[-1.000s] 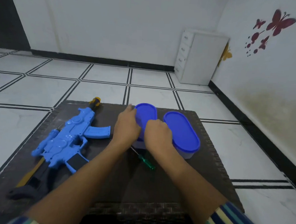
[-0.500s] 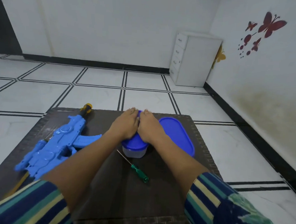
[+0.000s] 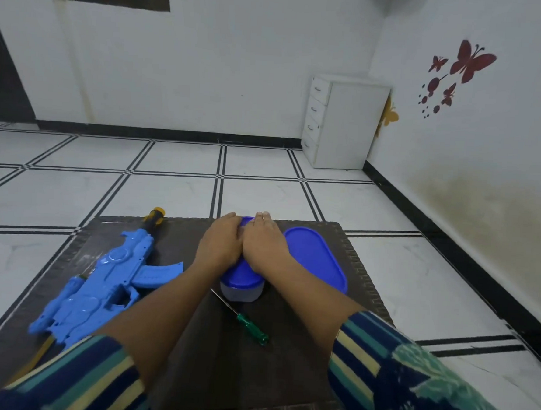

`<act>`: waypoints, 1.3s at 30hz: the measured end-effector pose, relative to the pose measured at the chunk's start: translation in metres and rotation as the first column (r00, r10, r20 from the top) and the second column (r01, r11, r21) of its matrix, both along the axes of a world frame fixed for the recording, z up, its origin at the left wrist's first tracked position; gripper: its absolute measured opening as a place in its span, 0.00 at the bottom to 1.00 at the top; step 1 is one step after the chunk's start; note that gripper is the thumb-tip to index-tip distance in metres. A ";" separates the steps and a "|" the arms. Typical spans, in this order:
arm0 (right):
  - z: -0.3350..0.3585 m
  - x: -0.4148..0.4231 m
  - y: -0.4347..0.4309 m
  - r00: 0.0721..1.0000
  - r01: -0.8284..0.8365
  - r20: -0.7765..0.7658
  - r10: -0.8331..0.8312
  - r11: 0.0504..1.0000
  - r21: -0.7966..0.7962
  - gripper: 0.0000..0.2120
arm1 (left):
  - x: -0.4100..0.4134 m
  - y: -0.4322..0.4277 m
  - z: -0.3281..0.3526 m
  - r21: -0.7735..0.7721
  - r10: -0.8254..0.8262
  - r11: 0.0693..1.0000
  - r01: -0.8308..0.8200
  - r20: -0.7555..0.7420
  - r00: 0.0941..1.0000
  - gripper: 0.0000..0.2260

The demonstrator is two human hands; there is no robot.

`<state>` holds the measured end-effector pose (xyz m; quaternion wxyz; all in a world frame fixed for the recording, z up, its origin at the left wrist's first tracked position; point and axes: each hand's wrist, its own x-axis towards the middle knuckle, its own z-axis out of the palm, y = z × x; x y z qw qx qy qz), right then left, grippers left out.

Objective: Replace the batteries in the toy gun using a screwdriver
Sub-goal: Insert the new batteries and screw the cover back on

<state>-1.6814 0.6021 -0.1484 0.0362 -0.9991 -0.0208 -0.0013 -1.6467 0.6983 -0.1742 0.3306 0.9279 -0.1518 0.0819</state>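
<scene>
Fingers (image 3: pixel 230 223) of the left hand (image 3: pixel 221 244) lie flat and close together, pressing down on the blue lid of a small container (image 3: pixel 241 284); they pinch nothing. Fingers of the right hand (image 3: pixel 265 245) do the same just beside them, and the two hands touch along their inner edges over the lid. Only the near end of the lid and the pale grey wall of the container show below the wrists. A second blue-lidded container (image 3: pixel 316 258) sits just to the right of it, with the right wrist close against its near left edge.

A screwdriver (image 3: pixel 243 317) with a green handle lies on the bench (image 3: pixel 284 364) between the forearms, near the small container, its thin shaft pointing away and to the left. No hand touches it.

To the left, well apart from the hands, the blue toy gun (image 3: pixel 109 277) lies on its side on the bench, its yellow and black muzzle toward the far edge, its stock near the striped left sleeve (image 3: pixel 72 376). The right sleeve (image 3: pixel 395 371) is patterned blue and green.

Around the bench is a white tiled floor (image 3: pixel 168 192), with a white drawer unit (image 3: pixel 344 120) in the far corner.
</scene>
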 end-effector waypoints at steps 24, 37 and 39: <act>-0.032 -0.077 0.089 0.995 -0.002 0.094 -0.043 0.903 0.430 0.08 | -0.154 0.174 -0.009 0.241 0.161 0.960 -0.141 -0.068 0.985 0.10; -0.044 -0.036 0.105 0.986 0.154 -0.006 -0.165 0.911 0.384 0.07 | -0.144 0.174 -0.011 0.255 0.186 0.951 -0.174 -0.024 0.982 0.10; -0.043 -0.033 0.105 0.985 0.165 -0.016 -0.174 0.896 0.412 0.04 | -0.144 0.173 -0.011 0.252 0.185 0.952 -0.174 -0.020 0.983 0.09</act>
